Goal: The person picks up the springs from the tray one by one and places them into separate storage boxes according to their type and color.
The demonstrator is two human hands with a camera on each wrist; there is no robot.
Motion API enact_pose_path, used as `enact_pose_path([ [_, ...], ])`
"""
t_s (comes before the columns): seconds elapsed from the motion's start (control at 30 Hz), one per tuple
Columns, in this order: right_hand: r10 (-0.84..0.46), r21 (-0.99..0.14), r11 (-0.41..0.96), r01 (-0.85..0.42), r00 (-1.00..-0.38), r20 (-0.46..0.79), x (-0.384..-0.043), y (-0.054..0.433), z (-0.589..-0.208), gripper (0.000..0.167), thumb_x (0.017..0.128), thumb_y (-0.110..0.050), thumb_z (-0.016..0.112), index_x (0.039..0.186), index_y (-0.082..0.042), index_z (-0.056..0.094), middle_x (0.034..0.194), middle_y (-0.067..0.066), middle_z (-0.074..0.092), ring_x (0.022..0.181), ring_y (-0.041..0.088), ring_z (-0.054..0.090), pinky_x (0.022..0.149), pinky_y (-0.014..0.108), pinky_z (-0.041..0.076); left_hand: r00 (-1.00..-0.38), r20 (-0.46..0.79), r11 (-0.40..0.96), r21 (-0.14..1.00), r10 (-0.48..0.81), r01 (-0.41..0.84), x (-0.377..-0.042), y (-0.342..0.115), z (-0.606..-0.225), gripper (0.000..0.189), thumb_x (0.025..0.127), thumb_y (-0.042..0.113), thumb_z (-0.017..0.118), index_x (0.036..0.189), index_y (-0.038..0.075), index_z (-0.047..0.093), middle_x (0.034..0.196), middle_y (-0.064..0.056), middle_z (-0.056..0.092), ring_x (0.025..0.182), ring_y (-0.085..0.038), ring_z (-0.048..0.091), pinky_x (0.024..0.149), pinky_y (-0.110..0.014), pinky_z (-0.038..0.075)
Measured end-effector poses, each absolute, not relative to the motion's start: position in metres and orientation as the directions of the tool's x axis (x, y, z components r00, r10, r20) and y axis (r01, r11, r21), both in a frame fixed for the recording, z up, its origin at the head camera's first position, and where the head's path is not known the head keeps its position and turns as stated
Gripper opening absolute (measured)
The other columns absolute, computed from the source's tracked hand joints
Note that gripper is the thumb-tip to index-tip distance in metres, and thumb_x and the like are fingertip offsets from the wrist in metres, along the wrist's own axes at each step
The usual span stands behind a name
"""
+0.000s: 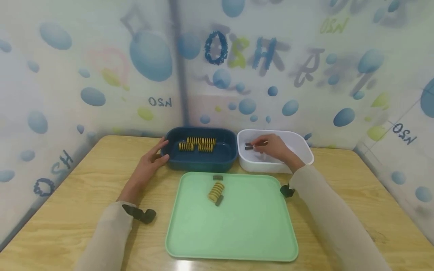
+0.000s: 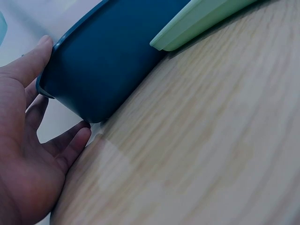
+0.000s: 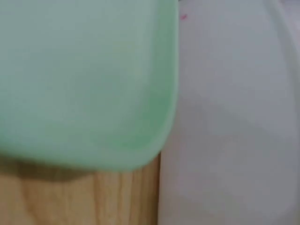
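Several yellow springs [image 1: 205,147] are held in a blue bin [image 1: 200,165], whose left side is touched by the left hand [image 1: 149,162], its fingers spread wide; two dark springs [image 1: 249,148] are seen in a white bin [image 1: 264,168] just beside it, reached into by the right hand [image 1: 274,146], whose fingers are drawn narrow near them; whether anything is pinched there cannot be told. On the green tray [image 1: 237,233] in front, a thick yellow spring [image 1: 216,191] is flanked by a short dark spring [image 1: 219,200] and another dark one [image 1: 218,177] near the far rim.
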State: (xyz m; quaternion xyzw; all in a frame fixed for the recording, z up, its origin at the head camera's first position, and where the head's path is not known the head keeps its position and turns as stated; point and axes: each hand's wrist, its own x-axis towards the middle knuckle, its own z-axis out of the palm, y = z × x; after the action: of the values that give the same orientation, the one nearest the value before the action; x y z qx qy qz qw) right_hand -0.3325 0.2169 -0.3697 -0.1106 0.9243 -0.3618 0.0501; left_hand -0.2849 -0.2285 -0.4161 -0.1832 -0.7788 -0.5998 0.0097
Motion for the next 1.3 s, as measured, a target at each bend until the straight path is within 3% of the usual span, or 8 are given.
enact_pose_path([
  [0.2, -0.269, -0.674, 0.702, -0.231, -0.962, 0.051, -0.318, 0.219, -0.362, 0.025, 0.087, -0.016, 0.072, 0.11, -0.007, 0.07, 0.106, 0.007, 0.068, 0.097, 0.025, 0.061, 0.08, 0.038, 0.052, -0.938, 0.218, 0.229, 0.931, 0.271, 0.283, -0.28, -0.224, -0.406, 0.056, 0.099, 0.02, 0.055, 0.15, 0.012, 0.033, 0.159, 0.004, 0.015, 0.129, -0.037, 0.037, 0.089, -0.013, 0.037],
  [0.37, -0.285, -0.684, 0.677, -0.272, -0.953, 0.097, -0.306, 0.218, -0.352, 0.028, 0.087, -0.021, 0.072, 0.112, -0.007, 0.07, 0.106, 0.006, 0.068, 0.09, 0.024, 0.063, 0.074, 0.035, 0.052, -0.937, 0.214, 0.225, 0.933, 0.278, 0.28, -0.269, -0.219, -0.391, 0.056, 0.099, 0.015, 0.055, 0.148, 0.004, 0.032, 0.159, -0.006, 0.014, 0.128, -0.041, 0.037, 0.088, -0.013, 0.037],
  [0.5, -0.305, -0.709, 0.629, -0.32, -0.94, 0.153, -0.293, 0.211, -0.343, 0.025, 0.086, -0.021, 0.073, 0.109, -0.01, 0.071, 0.103, 0.002, 0.069, 0.085, 0.022, 0.063, 0.07, 0.034, 0.051, -0.936, 0.212, 0.249, 0.926, 0.283, 0.285, -0.265, -0.218, -0.386, 0.056, 0.099, 0.017, 0.054, 0.148, 0.003, 0.031, 0.159, -0.008, 0.014, 0.128, -0.043, 0.036, 0.091, -0.018, 0.037],
  [0.77, -0.383, -0.72, 0.551, -0.422, -0.894, 0.231, -0.264, 0.186, -0.336, 0.02, 0.086, -0.016, 0.074, 0.105, -0.01, 0.072, 0.1, 0.0, 0.07, 0.078, 0.019, 0.062, 0.065, 0.03, 0.051, -0.936, 0.208, 0.247, 0.927, 0.285, 0.281, -0.268, -0.221, -0.39, 0.057, 0.098, 0.018, 0.056, 0.149, 0.006, 0.032, 0.159, -0.003, 0.015, 0.129, -0.041, 0.036, 0.094, -0.023, 0.036],
  [1.0, -0.463, -0.739, 0.496, -0.457, -0.858, 0.22, -0.245, 0.164, -0.341, 0.021, 0.084, -0.012, 0.074, 0.105, -0.008, 0.072, 0.099, 0.004, 0.068, 0.076, 0.019, 0.063, 0.059, 0.027, 0.048, -0.944, 0.197, 0.27, 0.925, 0.263, 0.268, -0.282, -0.227, -0.409, 0.057, 0.098, 0.027, 0.056, 0.15, 0.019, 0.034, 0.158, 0.012, 0.016, 0.131, -0.034, 0.036, 0.104, -0.046, 0.028],
  [1.3, -0.654, -0.796, 0.358, -0.489, -0.74, 0.16, -0.241, 0.151, -0.359, 0.027, 0.087, -0.014, 0.072, 0.112, -0.007, 0.068, 0.108, 0.012, 0.067, 0.08, 0.017, 0.062, 0.069, 0.032, 0.052, -0.943, 0.201, 0.277, 0.921, 0.266, 0.274, -0.283, -0.227, -0.412, 0.057, 0.098, 0.027, 0.056, 0.15, 0.018, 0.034, 0.157, 0.012, 0.017, 0.13, -0.033, 0.037, 0.102, -0.039, 0.031],
])
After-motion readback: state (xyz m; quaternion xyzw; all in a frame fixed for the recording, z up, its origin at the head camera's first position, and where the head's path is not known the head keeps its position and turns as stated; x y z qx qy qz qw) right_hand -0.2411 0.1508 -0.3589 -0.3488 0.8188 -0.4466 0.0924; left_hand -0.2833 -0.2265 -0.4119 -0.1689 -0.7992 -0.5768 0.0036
